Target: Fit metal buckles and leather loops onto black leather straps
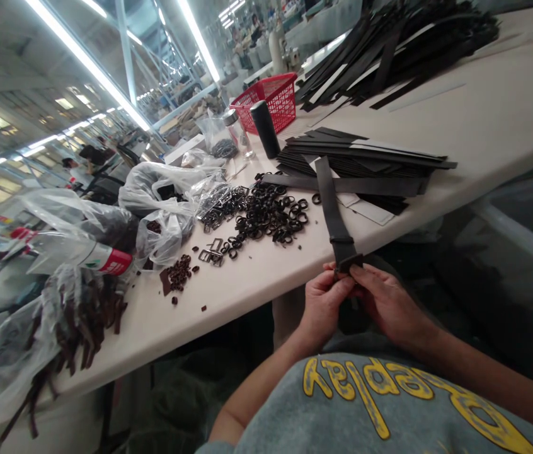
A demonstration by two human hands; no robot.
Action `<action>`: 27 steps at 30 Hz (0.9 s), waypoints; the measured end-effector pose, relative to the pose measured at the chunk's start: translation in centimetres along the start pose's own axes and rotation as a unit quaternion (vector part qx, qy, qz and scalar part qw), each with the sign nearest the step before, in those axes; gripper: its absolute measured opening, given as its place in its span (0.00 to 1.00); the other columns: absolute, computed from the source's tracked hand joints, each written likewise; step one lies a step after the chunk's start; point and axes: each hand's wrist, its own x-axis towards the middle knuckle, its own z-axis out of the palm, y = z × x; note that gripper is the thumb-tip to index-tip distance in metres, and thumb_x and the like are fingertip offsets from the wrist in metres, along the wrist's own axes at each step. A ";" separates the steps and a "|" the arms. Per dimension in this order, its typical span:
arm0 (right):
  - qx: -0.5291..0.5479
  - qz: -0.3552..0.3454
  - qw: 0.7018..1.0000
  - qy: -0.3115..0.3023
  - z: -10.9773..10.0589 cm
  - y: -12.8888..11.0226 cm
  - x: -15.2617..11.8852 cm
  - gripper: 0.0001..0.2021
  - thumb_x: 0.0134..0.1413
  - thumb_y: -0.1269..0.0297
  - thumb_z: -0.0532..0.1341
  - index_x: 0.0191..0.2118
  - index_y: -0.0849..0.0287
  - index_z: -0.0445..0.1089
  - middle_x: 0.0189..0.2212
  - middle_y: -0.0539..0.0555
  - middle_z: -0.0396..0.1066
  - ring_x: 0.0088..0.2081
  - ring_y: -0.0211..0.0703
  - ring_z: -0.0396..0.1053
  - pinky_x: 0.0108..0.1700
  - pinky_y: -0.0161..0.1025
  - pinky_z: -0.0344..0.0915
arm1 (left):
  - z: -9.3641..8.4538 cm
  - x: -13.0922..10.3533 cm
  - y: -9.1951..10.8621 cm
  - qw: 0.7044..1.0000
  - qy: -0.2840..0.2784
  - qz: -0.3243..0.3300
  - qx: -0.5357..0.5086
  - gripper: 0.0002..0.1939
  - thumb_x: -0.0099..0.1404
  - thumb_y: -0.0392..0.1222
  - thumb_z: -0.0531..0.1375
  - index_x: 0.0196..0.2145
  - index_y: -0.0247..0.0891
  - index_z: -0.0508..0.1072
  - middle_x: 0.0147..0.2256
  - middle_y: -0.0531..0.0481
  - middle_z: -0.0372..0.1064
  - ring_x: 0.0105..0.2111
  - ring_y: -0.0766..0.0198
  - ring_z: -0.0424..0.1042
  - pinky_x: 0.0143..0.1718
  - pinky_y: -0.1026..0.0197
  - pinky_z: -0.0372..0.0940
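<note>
A dark belt strap runs from the pile on the table down to the table's near edge, with a loop around it close to its lower end. My left hand pinches that end from the left. From the other side, my right hand grips the same end, thumb on its folded dark tip. Whether a buckle sits between my fingers I cannot make out. Black belt loops lie heaped beyond my hands, with metal buckles beside them.
Stacked dark straps lie behind, with a larger strap pile farther back. A red basket, a black cylinder and a clear bottle stand beyond the loops. Plastic bags and small brown loops occupy the left.
</note>
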 end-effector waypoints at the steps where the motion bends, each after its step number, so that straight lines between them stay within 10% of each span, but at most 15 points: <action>1: 0.006 -0.001 1.000 0.014 0.1 0.0 0.2 0.19 0.49 0.45 0.68 0.37 0.57 0.78 0.37 0.57 0.78 0.43 0.51 0.75 0.42 0.40 0.73 | 0.2 0.1 -0.1 1.000 0.003 -0.002 0.003 0.19 0.51 0.55 0.73 0.29 0.34 0.78 0.26 0.52 0.70 0.28 0.67 0.67 0.36 0.62 0.65; 8: -0.007 -0.013 0.998 0.065 -0.7 -1.2 1.2 0.17 0.49 0.45 0.66 0.33 0.55 0.76 0.36 0.56 0.78 0.43 0.55 0.75 0.39 0.44 0.75 | -1.7 0.9 3.2 0.971 -0.062 0.065 0.221 0.15 0.59 0.53 0.67 0.37 0.39 0.81 0.33 0.48 0.75 0.32 0.62 0.70 0.39 0.59 0.65; 12: -0.076 -0.059 0.993 0.067 -1.7 -1.1 1.2 0.19 0.51 0.41 0.67 0.36 0.53 0.78 0.41 0.55 0.79 0.48 0.55 0.74 0.52 0.48 0.71 | -5.4 3.2 7.1 0.855 0.056 0.199 0.476 0.06 0.64 0.41 0.62 0.35 0.42 0.81 0.32 0.49 0.75 0.29 0.63 0.68 0.37 0.60 0.63; 19: -0.105 -0.067 0.992 0.016 -1.3 -0.3 0.6 0.25 0.50 0.38 0.67 0.39 0.56 0.78 0.37 0.55 0.79 0.37 0.49 0.77 0.48 0.47 0.74 | -8.1 7.6 8.2 0.707 0.113 0.162 0.679 0.07 0.63 0.42 0.64 0.39 0.45 0.82 0.37 0.47 0.76 0.35 0.58 0.72 0.38 0.59 0.62; 22: -0.100 -0.052 0.994 -0.002 -1.0 -0.7 0.3 0.26 0.47 0.37 0.68 0.37 0.58 0.78 0.36 0.55 0.78 0.34 0.46 0.77 0.41 0.43 0.76 | -8.0 8.3 8.1 0.730 0.108 0.171 0.653 0.04 0.62 0.40 0.65 0.34 0.44 0.82 0.35 0.47 0.77 0.36 0.57 0.73 0.40 0.58 0.62; 27: -0.136 -0.039 0.990 0.000 -1.1 -1.2 0.3 0.29 0.44 0.34 0.68 0.35 0.59 0.77 0.34 0.57 0.78 0.31 0.45 0.76 0.33 0.38 0.75 | -8.3 7.5 8.0 0.917 0.105 0.116 0.366 0.06 0.58 0.42 0.66 0.32 0.38 0.78 0.28 0.51 0.74 0.28 0.64 0.73 0.33 0.62 0.65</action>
